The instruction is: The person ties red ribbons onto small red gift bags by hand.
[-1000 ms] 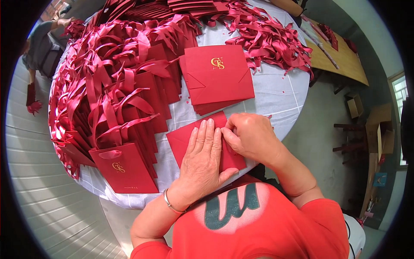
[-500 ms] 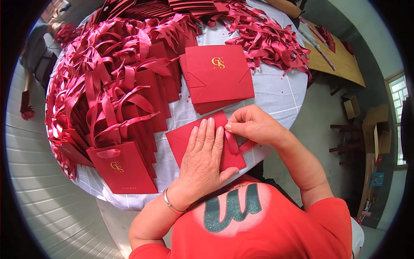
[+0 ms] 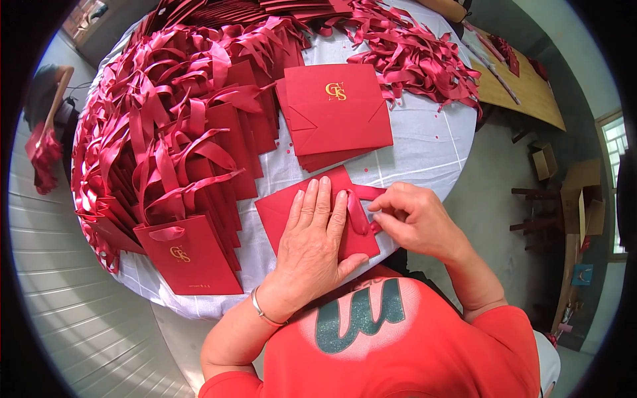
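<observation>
One flat left hand (image 3: 310,232) pins a red paper gift bag (image 3: 275,207); the right hand (image 3: 419,215) pinches its satin ribbon (image 3: 358,215), seemingly fitting a handle that next likely needs tightening.

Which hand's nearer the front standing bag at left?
Left. The left hand lies palm-down on the flat bag, right of the standing bag; the right hand is farther right, at the flat bag's ribbon.

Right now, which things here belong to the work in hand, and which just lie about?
Likely work:
red bag under the left hand
its ribbon, at the right hand
stacked flat bags
loose ribbons
ribboned bags

Likely lying about:
cardboard boxes
tiny red bits
</observation>
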A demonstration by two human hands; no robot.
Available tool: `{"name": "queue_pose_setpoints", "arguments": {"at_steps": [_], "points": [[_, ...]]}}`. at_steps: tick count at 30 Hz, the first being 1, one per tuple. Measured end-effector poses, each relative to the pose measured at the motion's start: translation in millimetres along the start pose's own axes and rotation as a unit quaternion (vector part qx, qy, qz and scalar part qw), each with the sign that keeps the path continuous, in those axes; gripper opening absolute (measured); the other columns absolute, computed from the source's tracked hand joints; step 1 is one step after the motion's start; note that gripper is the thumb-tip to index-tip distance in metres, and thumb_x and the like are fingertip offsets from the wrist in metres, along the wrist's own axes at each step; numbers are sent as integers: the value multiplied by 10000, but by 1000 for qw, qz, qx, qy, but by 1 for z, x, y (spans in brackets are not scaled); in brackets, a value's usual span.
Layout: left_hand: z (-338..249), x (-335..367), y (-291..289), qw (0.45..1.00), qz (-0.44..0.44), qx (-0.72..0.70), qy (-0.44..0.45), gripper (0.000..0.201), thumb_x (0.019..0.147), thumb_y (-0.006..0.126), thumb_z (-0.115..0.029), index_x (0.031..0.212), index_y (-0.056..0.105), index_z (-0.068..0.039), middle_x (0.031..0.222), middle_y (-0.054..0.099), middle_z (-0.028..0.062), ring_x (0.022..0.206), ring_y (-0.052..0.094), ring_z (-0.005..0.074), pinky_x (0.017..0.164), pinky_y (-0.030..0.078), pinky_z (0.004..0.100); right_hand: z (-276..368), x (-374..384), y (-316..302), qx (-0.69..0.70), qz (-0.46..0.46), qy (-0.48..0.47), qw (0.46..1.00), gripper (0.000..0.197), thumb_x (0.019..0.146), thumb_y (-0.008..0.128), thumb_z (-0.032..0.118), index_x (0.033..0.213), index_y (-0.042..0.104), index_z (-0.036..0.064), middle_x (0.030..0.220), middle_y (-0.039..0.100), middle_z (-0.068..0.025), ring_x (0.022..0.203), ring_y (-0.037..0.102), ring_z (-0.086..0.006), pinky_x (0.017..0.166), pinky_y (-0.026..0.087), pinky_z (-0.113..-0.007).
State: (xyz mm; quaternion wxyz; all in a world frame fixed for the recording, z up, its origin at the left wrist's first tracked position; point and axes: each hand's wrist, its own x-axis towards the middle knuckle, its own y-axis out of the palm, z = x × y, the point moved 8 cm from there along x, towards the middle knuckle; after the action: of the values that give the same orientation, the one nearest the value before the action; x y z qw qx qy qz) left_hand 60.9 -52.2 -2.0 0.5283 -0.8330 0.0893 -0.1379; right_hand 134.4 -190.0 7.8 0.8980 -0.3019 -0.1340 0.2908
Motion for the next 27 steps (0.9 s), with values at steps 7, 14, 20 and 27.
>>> {"name": "queue_pose_setpoints", "arguments": {"at_steps": [7,14,20,27], "points": [[1,1,-1,1000,5,7,-5,1009,770,772,-540,1498,374,33,1550,295,334,1464,283,460,1222,206,510,20,-14,1,-147,-13,-161,976,169,744,788,55,886,697,53,851,613,-84,780,629,-276,666,513,-383],[2,2,2,1000,17,8,-11,1011,764,772,-562,1488,390,32,1555,302,316,1464,290,449,1221,217,508,0,-13,-15,-180,35,-129,975,91,803,723,99,785,645,54,826,580,-98,799,621,-305,700,507,-415],[2,2,1,1000,7,-17,-17,993,749,787,-528,1467,407,41,1551,310,321,1474,285,435,1224,206,507,3,-17,-15,-175,83,-140,971,107,785,747,80,805,646,51,835,596,-92,796,618,-308,687,507,-420],[5,2,0,999,1,-27,-18,1005,750,785,-538,1462,393,54,1552,305,324,1476,281,437,1223,204,515,5,-10,-16,-167,89,-136,972,103,792,749,82,830,660,47,840,610,-92,791,630,-307,674,513,-410]]}}
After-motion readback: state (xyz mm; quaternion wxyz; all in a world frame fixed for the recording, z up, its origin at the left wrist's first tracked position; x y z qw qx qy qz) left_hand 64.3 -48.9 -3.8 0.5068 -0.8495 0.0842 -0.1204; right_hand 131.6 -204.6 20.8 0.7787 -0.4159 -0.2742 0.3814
